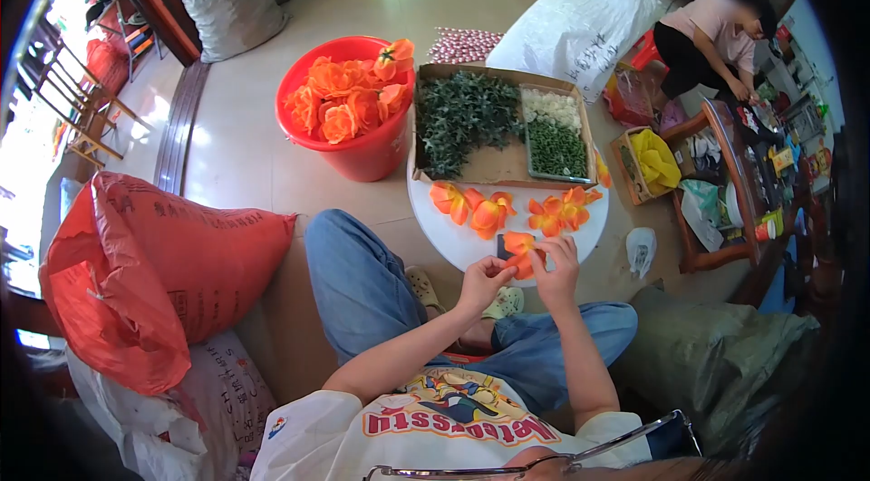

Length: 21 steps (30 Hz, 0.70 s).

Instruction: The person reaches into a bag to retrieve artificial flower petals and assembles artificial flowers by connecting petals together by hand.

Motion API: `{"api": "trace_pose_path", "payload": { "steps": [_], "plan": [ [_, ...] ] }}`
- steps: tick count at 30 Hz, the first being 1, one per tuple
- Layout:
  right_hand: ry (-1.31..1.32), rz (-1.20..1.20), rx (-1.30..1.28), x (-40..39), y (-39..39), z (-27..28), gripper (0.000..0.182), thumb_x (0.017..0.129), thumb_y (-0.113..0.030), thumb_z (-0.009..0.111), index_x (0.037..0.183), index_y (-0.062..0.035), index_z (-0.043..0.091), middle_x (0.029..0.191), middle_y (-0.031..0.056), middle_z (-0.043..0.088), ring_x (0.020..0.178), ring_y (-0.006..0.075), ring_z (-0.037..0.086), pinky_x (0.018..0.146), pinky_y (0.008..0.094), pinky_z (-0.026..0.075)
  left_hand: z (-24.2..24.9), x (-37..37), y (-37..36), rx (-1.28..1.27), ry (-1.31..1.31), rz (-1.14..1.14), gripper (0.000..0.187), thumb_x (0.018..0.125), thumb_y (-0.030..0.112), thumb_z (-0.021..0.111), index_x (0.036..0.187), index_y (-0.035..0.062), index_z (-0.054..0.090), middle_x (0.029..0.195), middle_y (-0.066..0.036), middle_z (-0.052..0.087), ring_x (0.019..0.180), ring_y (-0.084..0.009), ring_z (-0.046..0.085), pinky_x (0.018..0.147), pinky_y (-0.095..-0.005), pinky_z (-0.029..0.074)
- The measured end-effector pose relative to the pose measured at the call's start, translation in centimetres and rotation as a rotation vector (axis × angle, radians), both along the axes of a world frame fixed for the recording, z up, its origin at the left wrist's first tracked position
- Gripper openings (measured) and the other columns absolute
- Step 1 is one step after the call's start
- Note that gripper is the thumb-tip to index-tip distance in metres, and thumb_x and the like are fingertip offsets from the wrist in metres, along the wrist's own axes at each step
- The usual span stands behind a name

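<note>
Over the round white stool (444,236), both my hands meet at an orange artificial flower petal piece (518,245). My left hand (488,283) pinches its lower left edge between thumb and fingers. From the other side my right hand (556,271) grips it with the fingertips bent. A small dark flat object (503,248) shows partly behind the piece. More orange petal pieces (490,212) lie in a row just beyond my hands, with another cluster (562,209) to the right. Behind them a cardboard box (480,170) holds green artificial leaves (467,109) and a clear tray of small green sprigs (555,150) and white bits.
A red bucket (349,159) full of orange flowers stands left of the box. Pink beads (462,46) and a white sack (580,23) are behind. A red sack (172,272) sits at my left, a greenish sack (716,345) at my right. Another person (716,37) works far right.
</note>
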State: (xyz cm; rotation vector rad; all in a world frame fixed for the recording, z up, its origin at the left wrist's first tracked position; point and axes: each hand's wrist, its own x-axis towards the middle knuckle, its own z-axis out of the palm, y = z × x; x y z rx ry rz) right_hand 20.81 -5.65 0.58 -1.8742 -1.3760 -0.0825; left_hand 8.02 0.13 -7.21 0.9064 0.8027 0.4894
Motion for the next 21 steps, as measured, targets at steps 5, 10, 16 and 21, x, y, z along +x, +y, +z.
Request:
{"api": "trace_pose_path", "payload": {
  "steps": [5, 10, 16, 21],
  "plan": [
    [0.061, -0.013, -0.043, 0.3, -0.6, -0.2, 0.013, 0.074, -0.002, 0.070, 0.085, -0.0018, 0.064, 0.087, 0.0119, 0.061, 0.090, 0.0315, 0.056, 0.085, 0.0420, 0.044, -0.1, -4.5, 0.0, 0.213, 0.047, 0.025, 0.011, 0.086, 0.007, 0.068, 0.095, 0.0012, 0.064, 0.085, -0.003, 0.067, 0.077, -0.0080, 0.060, 0.072, -0.0241, 0.049],
    [0.031, -0.009, -0.004, 2.4, -0.5, -4.4, 0.010, 0.079, -0.003, 0.067, 0.089, -0.0013, 0.065, 0.092, 0.0140, 0.063, 0.096, 0.0325, 0.058, 0.096, 0.0448, 0.041, 6.8, -16.1, 2.7, 0.727, 0.382, 0.187, 0.017, 0.083, 0.007, 0.070, 0.098, 0.0026, 0.064, 0.088, -0.007, 0.066, 0.083, -0.0155, 0.063, 0.075, -0.0288, 0.050],
    [0.014, 0.130, 0.004, 3.6, -1.3, -5.5, 0.015, 0.081, -0.007, 0.067, 0.093, 0.0001, 0.064, 0.092, 0.0131, 0.062, 0.097, 0.0335, 0.055, 0.094, 0.0462, 0.040, 17.8, -32.8, 5.8, 1.568, 0.966, 0.762, 0.009, 0.076, 0.001, 0.069, 0.076, 0.0065, 0.061, 0.082, -0.007, 0.064, 0.077, -0.0262, 0.060, 0.073, -0.0368, 0.046],
    [-0.122, 0.118, -0.038, 2.0, -0.4, -2.6, 0.019, 0.082, -0.017, 0.070, 0.091, -0.0006, 0.068, 0.088, 0.0136, 0.066, 0.087, 0.0324, 0.058, 0.084, 0.0434, 0.045, 24.2, -50.6, 9.3, 1.348, 1.064, 1.557, 0.009, 0.092, 0.010, 0.053, 0.091, 0.0017, 0.054, 0.086, -0.008, 0.055, 0.082, -0.0202, 0.055, 0.082, -0.0325, 0.047]
  ]
}}
